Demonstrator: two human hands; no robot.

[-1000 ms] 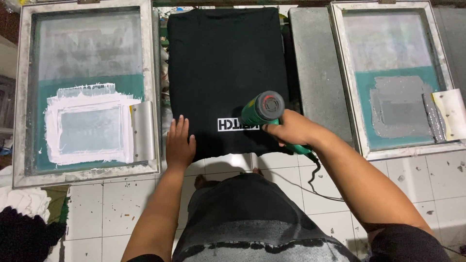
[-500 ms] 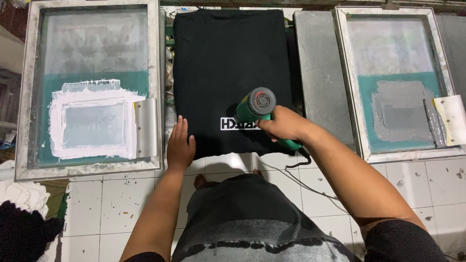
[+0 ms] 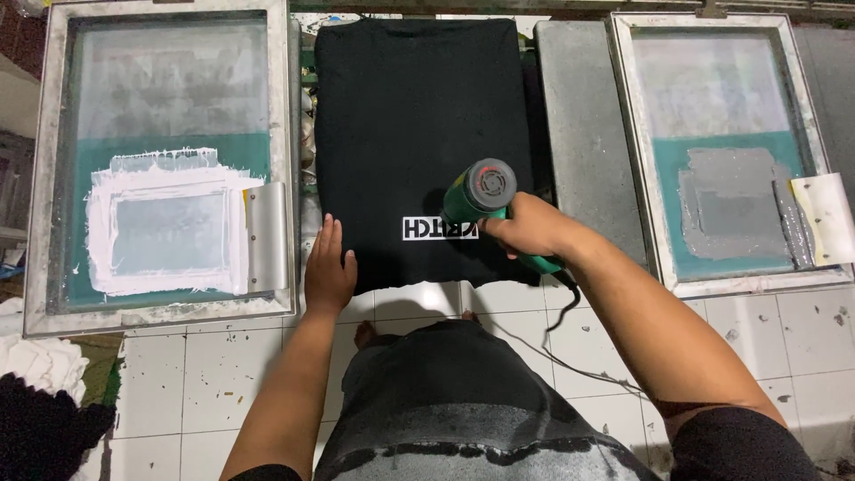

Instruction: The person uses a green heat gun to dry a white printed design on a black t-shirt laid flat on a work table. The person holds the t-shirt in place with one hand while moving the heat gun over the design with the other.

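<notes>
A black shirt (image 3: pixel 419 125) lies stretched flat on a board in the middle, with a small white printed block (image 3: pixel 436 228) near its lower edge. My right hand (image 3: pixel 533 224) grips a green heat gun (image 3: pixel 481 191), its round nozzle held just above the right end of the white print. My left hand (image 3: pixel 329 267) rests flat with fingers together on the shirt's lower left corner.
A framed printing screen with white ink and a metal squeegee (image 3: pixel 265 236) lies at the left. A second screen (image 3: pixel 726 151) with grey ink and a squeegee lies at the right. The gun's black cord (image 3: pixel 570 356) trails over the white tiled floor. Cloth is piled at bottom left (image 3: pixel 40 410).
The heat gun and my right hand have shifted slightly along the white print. My left hand has stayed on the shirt's lower left corner.
</notes>
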